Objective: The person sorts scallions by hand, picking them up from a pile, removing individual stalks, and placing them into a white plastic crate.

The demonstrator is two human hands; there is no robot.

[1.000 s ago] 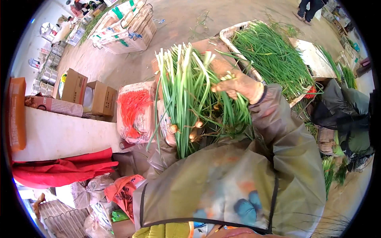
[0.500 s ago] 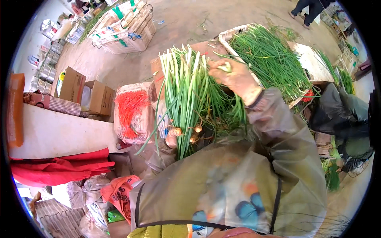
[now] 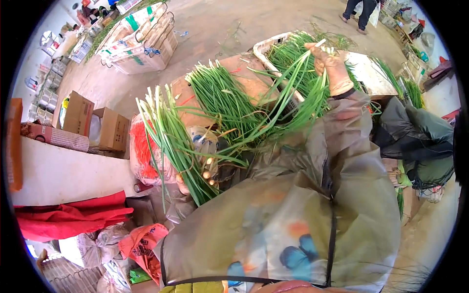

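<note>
A dusty concrete floor [image 3: 220,24] runs under everything here. A white plastic crate [image 3: 266,49] holds heaped green onions, and cardboard boxes [image 3: 95,122] stand by a white ledge [image 3: 63,173]. The gloved right hand [image 3: 332,68] is raised and closed on loose green onion stalks [image 3: 293,93]. The left hand [image 3: 181,181], mostly hidden, grips a green onion bunch [image 3: 171,141] near its bulbs, beside a red mesh bag [image 3: 141,151].
</note>
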